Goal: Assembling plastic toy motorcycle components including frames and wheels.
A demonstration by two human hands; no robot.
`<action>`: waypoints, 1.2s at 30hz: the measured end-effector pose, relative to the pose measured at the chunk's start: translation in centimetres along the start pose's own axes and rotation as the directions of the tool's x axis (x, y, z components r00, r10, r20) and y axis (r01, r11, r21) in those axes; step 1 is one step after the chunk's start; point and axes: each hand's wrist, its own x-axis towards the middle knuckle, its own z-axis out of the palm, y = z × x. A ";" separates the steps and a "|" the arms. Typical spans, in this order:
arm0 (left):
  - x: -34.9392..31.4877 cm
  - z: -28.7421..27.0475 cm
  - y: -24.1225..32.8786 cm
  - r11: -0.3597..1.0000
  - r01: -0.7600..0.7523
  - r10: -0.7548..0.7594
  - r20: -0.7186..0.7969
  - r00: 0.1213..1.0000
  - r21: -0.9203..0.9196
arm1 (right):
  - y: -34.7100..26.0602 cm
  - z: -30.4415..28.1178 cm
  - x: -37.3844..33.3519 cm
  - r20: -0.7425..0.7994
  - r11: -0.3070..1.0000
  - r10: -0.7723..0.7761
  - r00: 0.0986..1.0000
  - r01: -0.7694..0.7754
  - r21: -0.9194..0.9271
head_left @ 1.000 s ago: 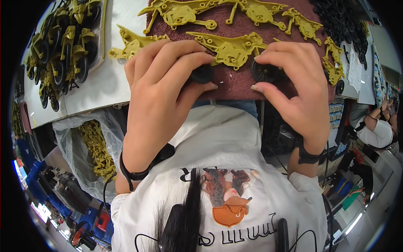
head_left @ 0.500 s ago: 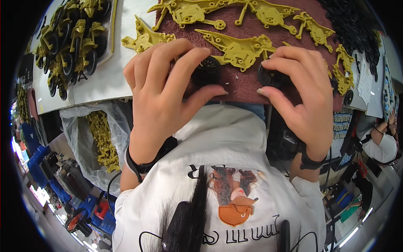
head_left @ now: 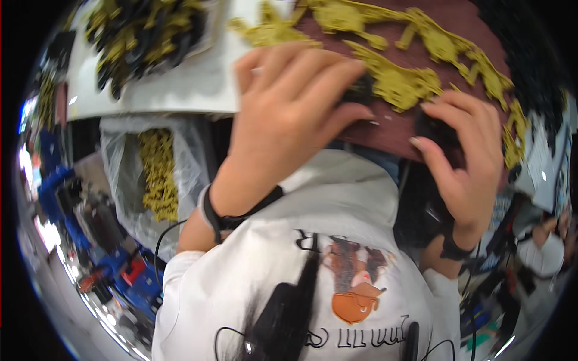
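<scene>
A yellow plastic toy-motorbike body (head_left: 400, 79) lies on the dark red cloth, between my two hands. My left hand (head_left: 289, 114) curls its thumb and fingers around a small black wheel (head_left: 360, 90) at the body's left end. Around another black wheel (head_left: 432, 127), at the right end, my right hand (head_left: 466, 153) is bent the same way. Both wheels are partly covered by my fingers, and motion blur hides whether they are seated on the body.
More yellow bodies (head_left: 337, 17) lie along the far side of the cloth (head_left: 391, 137). At the far left, a pile of black-and-yellow toy motorbikes (head_left: 141, 36) sits on the white table (head_left: 90, 90). Below the table edge hangs a clear plastic bag (head_left: 123, 198) with yellow parts (head_left: 158, 174). Black parts (head_left: 518, 42) are heaped far right.
The whole view has swung, so table and hands appear shifted to the right and blurred. Both hands stay at the same wheels, with the yellow body between them.
</scene>
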 end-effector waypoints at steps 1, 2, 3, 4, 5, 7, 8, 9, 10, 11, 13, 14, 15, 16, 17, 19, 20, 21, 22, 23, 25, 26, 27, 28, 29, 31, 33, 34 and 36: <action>0.2 0.0 0.1 1.000 -0.004 0.004 -0.007 1.000 -0.012 | 0.1 0.2 0.1 -0.053 0.998 -0.056 0.997 0.055 -0.022; 0.0 0.5 0.1 0.998 -0.010 0.008 -0.036 0.999 -0.054 | -0.3 0.1 0.0 -0.054 0.999 -0.034 0.998 0.033 -0.020; -0.3 1.1 0.0 0.995 -0.019 0.012 -0.067 0.998 -0.099 | -0.5 0.3 -0.2 -0.053 1.000 -0.011 0.999 0.010 -0.022; 0.1 1.1 0.3 0.995 -0.030 0.023 -0.078 0.997 -0.094 | -0.7 0.0 -0.2 -0.063 1.000 -0.001 0.998 -0.001 -0.032; -0.1 1.3 0.3 0.997 -0.043 0.036 -0.099 0.994 -0.069 | -0.6 0.3 -0.4 -0.068 0.999 0.009 0.998 -0.011 -0.042; -0.6 1.4 0.5 1.000 -0.011 0.008 -0.143 0.990 -0.017 | -0.7 0.9 -0.3 -0.069 0.999 -0.033 0.997 0.031 -0.030; -0.8 1.4 0.5 1.000 0.000 -0.001 -0.149 0.989 -0.004 | -0.7 1.1 -0.3 -0.088 0.998 -0.037 0.995 0.033 -0.046; -1.0 1.3 0.6 1.000 0.020 -0.017 -0.165 0.986 0.020 | -0.7 1.3 -0.3 -0.109 0.998 -0.038 0.993 0.031 -0.062; -1.2 1.2 0.7 0.998 0.039 -0.031 -0.180 0.983 0.041 | -0.8 1.6 -0.3 -0.123 0.997 -0.030 0.992 0.021 -0.068; -1.2 1.1 0.7 0.998 0.040 -0.031 -0.184 0.982 0.045 | -0.9 1.8 -0.4 -0.126 0.997 -0.035 0.991 0.026 -0.069; -1.3 0.8 0.9 0.996 0.080 -0.074 -0.144 0.987 0.040 | -0.8 2.1 -0.6 -0.168 0.999 -0.001 0.986 -0.007 -0.045; -1.0 0.8 0.9 0.998 0.063 -0.058 -0.147 0.987 0.030 | -0.8 2.1 -0.7 -0.179 0.998 0.008 0.984 -0.019 -0.056; -0.9 0.8 1.0 0.997 0.073 -0.070 -0.134 0.989 0.020 | -0.9 2.2 -0.9 -0.198 0.999 0.025 0.980 -0.033 -0.035; -0.8 0.7 1.1 0.997 0.080 -0.079 -0.120 0.990 0.006 | -1.0 2.3 -1.1 -0.219 0.999 0.045 0.975 -0.049 -0.015; -0.6 0.5 0.9 0.997 0.075 -0.074 -0.102 0.992 0.003 | -0.8 2.2 -1.0 -0.228 0.999 0.032 0.973 -0.039 -0.025; -0.3 -0.6 0.4 0.992 0.114 -0.115 -0.022 0.993 -0.049 | -0.7 2.3 -0.6 -0.212 0.999 -0.004 0.977 -0.004 -0.038; 0.1 -1.5 0.3 0.992 0.121 -0.121 -0.002 0.993 -0.037 | -0.4 2.3 -0.6 -0.203 0.999 -0.017 0.979 0.007 -0.052; 0.8 -2.5 0.0 0.991 0.131 -0.131 0.020 0.991 -0.025 | 0.1 2.4 -0.4 -0.188 0.998 -0.031 0.982 0.019 -0.063; 1.6 -3.3 -0.5 0.995 0.099 -0.099 0.005 0.995 0.012 | 0.5 2.2 -0.4 -0.175 0.997 -0.044 0.983 0.033 -0.069; 2.7 -4.1 -0.7 0.997 0.066 -0.066 -0.011 0.998 0.049 | 0.7 1.3 -0.5 -0.136 0.995 -0.052 0.989 0.040 -0.091; 6.1 -5.6 -1.2 0.988 -0.120 0.120 0.004 0.993 0.096 | 1.6 -0.9 -1.4 -0.156 0.999 -0.004 0.988 0.010 0.038; 7.8 -6.4 -1.1 0.988 -0.154 0.153 0.033 0.988 0.026 | 2.1 -2.6 -1.7 -0.216 1.000 -0.010 0.976 0.009 -0.006; 10.0 -6.9 -0.7 0.979 -0.196 0.199 0.058 0.978 -0.056 | 2.9 -4.6 -2.5 -0.277 0.998 -0.012 0.961 -0.005 -0.062; 11.8 -9.0 -0.8 0.931 -0.347 0.337 0.100 0.936 0.114 | 2.1 -6.5 -2.6 -0.364 0.997 0.029 0.931 -0.053 -0.058; 14.1 -9.0 -0.5 0.942 -0.336 0.336 0.127 0.933 -0.022 | 2.7 -8.5 -3.3 -0.420 0.988 0.057 0.906 -0.110 -0.104; 18.2 -8.4 0.3 0.917 -0.387 0.399 0.303 0.866 -0.099 | 5.8 -12.0 -4.7 -0.426 0.953 0.157 0.891 -0.250 -0.171; 21.4 -4.7 1.8 0.861 -0.382 0.495 0.378 0.782 -0.337 | 10.9 -13.7 -6.5 -0.432 0.920 0.314 0.845 -0.384 -0.081; 23.0 -3.6 3.4 0.854 -0.362 0.508 0.447 0.737 -0.374 | 13.5 -15.0 -7.6 -0.430 0.906 0.355 0.830 -0.418 -0.060; 25.6 -0.2 6.4 0.804 -0.362 0.578 0.482 0.658 -0.471 | 18.1 -16.7 -9.5 -0.355 0.853 0.497 0.792 -0.520 0.034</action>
